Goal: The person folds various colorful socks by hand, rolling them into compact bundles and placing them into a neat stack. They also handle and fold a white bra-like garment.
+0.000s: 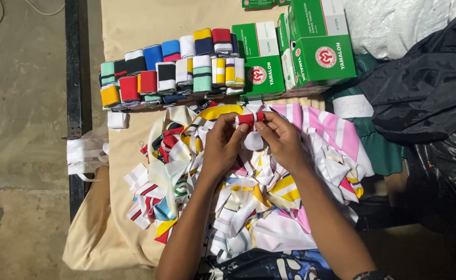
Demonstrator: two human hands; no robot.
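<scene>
Two hands engaged: left hand [223,142] and right hand [281,139] closed on red-and-white striped fabric strip [250,119], held above loose strip pile [249,192]. Rolled strips [173,72] ranked beyond; green boxes [295,49] beside them.

red and white striped band [250,119] above the heap of white, yellow, pink and red striped strips [249,192]; beyond the heap, rolled bands [173,72] in blue, red, yellow, mint, black; green and white boxes [311,49].
</scene>
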